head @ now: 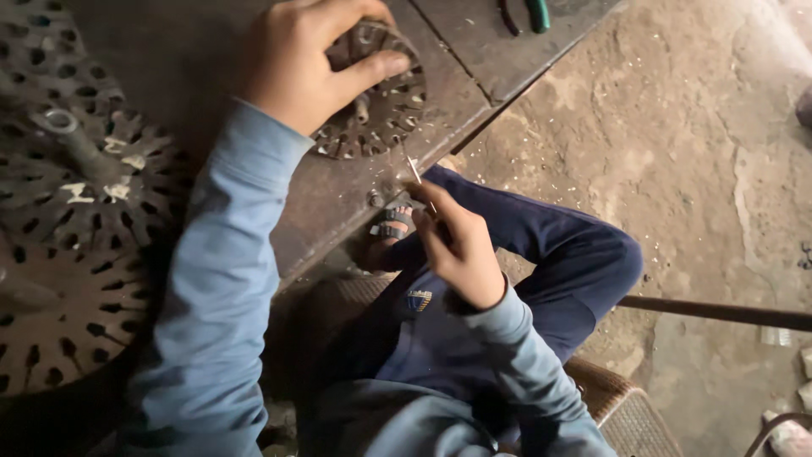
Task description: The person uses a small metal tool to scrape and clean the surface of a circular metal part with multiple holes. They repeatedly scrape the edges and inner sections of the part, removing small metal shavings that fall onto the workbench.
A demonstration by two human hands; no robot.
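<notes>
My left hand (309, 59) grips a round slotted metal core (385, 106) that lies on a dark workbench (338, 203). The fingers curl over its top rim and the thumb presses on its right side. Below it, my right hand (461, 245) pinches a thin pale strip (416, 173) between thumb and fingers. The strip's tip points up toward the lower edge of the core, a little apart from it. Both arms wear light blue sleeves.
Several larger slotted round cores (76, 211) with shafts are stacked at the left on the bench. Green-handled pliers (534, 13) lie at the top. My knees in blue trousers, a sandalled foot (391, 224) and a metal rod (719, 313) are over the rough floor.
</notes>
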